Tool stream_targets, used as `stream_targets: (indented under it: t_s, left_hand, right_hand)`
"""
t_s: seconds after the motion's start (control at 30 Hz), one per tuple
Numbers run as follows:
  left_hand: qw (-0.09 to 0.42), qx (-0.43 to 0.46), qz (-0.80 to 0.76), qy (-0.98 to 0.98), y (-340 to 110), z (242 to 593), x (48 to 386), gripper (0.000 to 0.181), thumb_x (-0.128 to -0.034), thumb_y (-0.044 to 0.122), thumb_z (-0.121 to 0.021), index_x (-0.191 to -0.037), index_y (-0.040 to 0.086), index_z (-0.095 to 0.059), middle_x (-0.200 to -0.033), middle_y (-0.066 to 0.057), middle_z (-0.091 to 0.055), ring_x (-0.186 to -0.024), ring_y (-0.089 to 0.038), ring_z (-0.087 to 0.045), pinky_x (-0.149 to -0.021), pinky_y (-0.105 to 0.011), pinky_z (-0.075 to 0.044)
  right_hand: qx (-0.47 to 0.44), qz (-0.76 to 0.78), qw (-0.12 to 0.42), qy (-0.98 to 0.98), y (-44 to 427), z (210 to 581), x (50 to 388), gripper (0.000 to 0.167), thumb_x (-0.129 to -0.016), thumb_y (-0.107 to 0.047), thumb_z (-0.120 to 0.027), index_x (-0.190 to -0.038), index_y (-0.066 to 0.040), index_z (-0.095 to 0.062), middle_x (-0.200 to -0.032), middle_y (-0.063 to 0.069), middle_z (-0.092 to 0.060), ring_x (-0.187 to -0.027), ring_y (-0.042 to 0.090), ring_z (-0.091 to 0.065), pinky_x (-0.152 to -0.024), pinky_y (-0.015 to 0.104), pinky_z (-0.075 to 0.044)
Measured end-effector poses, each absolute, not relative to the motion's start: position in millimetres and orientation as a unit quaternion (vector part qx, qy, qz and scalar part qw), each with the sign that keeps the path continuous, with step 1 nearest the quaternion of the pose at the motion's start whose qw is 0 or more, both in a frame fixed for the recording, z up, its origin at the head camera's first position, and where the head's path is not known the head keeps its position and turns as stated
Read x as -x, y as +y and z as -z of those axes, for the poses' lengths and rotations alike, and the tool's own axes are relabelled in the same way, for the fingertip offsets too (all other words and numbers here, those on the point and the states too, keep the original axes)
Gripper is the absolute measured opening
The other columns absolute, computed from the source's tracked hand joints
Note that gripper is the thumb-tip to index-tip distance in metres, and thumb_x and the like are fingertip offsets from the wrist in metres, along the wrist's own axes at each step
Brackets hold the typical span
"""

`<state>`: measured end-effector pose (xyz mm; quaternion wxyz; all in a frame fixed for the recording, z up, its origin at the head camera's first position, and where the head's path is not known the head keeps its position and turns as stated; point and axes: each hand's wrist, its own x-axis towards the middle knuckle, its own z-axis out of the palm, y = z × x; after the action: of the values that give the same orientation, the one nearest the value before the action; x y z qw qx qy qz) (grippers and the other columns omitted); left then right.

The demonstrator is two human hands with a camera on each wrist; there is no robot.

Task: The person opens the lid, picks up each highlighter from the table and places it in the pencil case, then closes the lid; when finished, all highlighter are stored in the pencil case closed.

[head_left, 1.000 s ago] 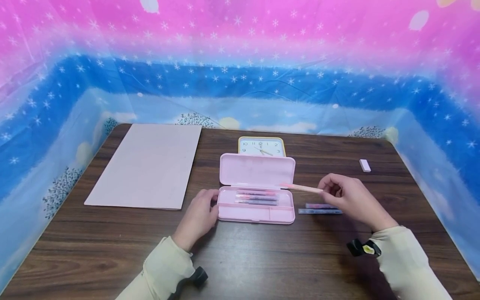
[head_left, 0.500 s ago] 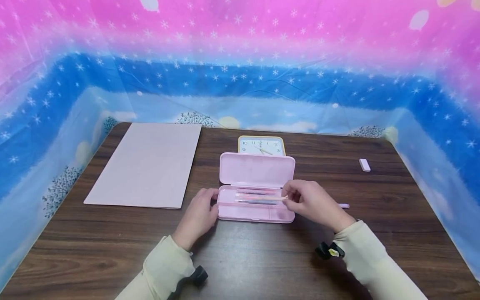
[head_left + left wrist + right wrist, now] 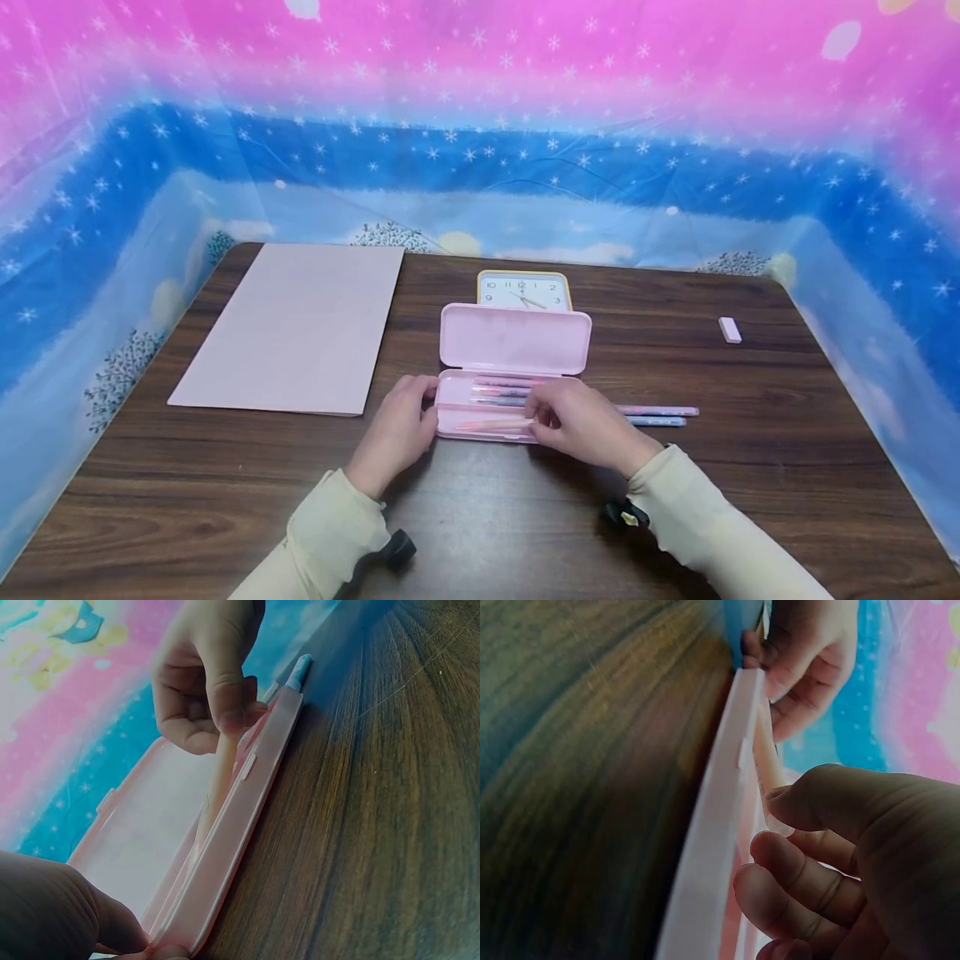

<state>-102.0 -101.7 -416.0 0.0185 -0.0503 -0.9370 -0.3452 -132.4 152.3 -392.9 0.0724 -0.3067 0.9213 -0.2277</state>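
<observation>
A pink pencil case (image 3: pixel 480 415) lies open on the table, its lid (image 3: pixel 516 339) tilted up at the back. My left hand (image 3: pixel 397 432) grips its left end, thumb and fingers at the corner in the left wrist view. With thumb and fingertips, my right hand (image 3: pixel 581 423) pinches a slim peach-coloured pen (image 3: pixel 491 426) by its right end. This pen lies low over the front compartment, its pinkish tip toward the left. Several pens (image 3: pixel 498 392) sit side by side in the back compartment, partly hidden by the right hand.
Two more pens, one purple (image 3: pixel 667 411) and one blue (image 3: pixel 660 422), lie on the table right of the case. A white eraser (image 3: pixel 730 330) is farther right. Behind the lid lies a yellow-rimmed clock (image 3: pixel 523 290). A large pale board (image 3: pixel 296 329) lies at left.
My right hand has carried the peach-coloured pen leftward, from right of the case to over the back compartment, then forward into the front one. The left hand has stayed at the case's end.
</observation>
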Motion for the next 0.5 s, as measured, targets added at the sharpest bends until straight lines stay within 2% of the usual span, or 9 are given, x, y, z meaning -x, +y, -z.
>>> stream_targets:
  t_s: [0.5]
  left_hand:
    - [0.019,0.050,0.349,-0.935,-101.4,417.1,102.4,0.032,-0.0894,0.001,-0.060,-0.120,-0.005,-0.062,-0.112,-0.020,-0.062,-0.106,-0.032,-0.062,-0.098,-0.047,-0.049]
  right_hand:
    - [0.310,0.237,0.079,0.917,150.7,397.2,131.6,0.007,-0.087,-0.022,-0.074,-0.092,-0.021,-0.069,-0.079,-0.014,-0.061,-0.072,0.005,-0.055,-0.067,0.021,-0.049]
